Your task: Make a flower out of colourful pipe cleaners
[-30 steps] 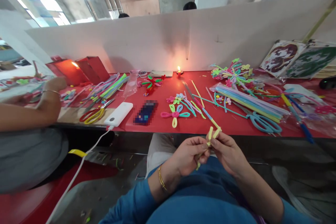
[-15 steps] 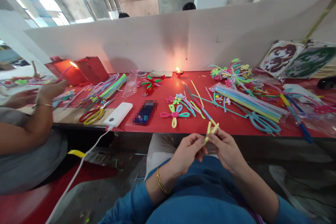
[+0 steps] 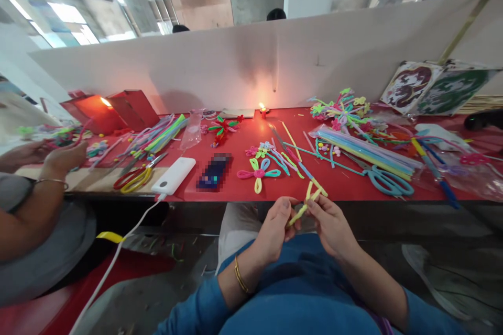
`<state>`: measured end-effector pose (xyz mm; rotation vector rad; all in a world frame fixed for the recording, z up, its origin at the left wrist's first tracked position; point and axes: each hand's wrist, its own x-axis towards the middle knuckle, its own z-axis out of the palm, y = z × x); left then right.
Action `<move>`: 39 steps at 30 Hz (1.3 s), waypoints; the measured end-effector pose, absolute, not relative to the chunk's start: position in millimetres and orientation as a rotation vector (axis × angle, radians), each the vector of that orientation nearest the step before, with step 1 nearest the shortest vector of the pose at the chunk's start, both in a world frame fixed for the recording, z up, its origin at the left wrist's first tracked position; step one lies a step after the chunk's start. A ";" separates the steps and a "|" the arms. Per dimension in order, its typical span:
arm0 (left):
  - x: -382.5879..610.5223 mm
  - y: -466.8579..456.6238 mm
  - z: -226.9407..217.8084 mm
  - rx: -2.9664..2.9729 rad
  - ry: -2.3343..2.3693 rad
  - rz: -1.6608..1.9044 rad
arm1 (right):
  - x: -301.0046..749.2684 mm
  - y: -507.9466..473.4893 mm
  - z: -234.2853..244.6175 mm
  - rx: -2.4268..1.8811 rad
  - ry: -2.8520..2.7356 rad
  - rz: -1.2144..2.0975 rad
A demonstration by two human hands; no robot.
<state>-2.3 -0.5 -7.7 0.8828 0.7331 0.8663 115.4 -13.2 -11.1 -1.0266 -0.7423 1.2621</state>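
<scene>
Just in front of the table's edge, both my hands hold a bent yellow pipe cleaner [image 3: 302, 213]. My left hand [image 3: 280, 222] pinches its lower end, with some fingers curled out of sight. The fingers of my right hand [image 3: 332, 222] grip it higher up, below two prongs that stick out in a V. On the table beyond my hands lies a pipe-cleaner flower [image 3: 259, 173] with looped petals and a pink centre. Smaller pipe-cleaner flowers [image 3: 262, 151] and several cut stems lie behind it.
A lit candle [image 3: 263, 112] burns at the back of the red table [image 3: 220, 196]. Blue-handled scissors [image 3: 387, 180] and bundled pipe cleaners [image 3: 369, 152] lie right; a phone [image 3: 214, 171], power bank [image 3: 174, 175] and red-yellow scissors [image 3: 137, 179] left. A co-worker's hands [image 3: 63, 157] work far left.
My left hand has slid down and away from my right fingertips, so more of the yellow pipe cleaner shows between them. The co-worker's hands have moved lower, away from the flame.
</scene>
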 end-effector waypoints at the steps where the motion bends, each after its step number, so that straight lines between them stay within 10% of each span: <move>1: -2.2 -0.3 -8.6 0.846 0.714 0.816 | 115.9 -13.2 -11.5 -1.033 -0.750 1.251; 24: -3.5 0.5 6.5 1.000 0.799 0.729 | 125.4 -17.6 -5.7 -1.082 -0.975 1.285; 39: -1.9 -0.8 -4.1 1.377 0.994 0.899 | 128.8 -20.9 1.8 -1.358 -1.531 0.607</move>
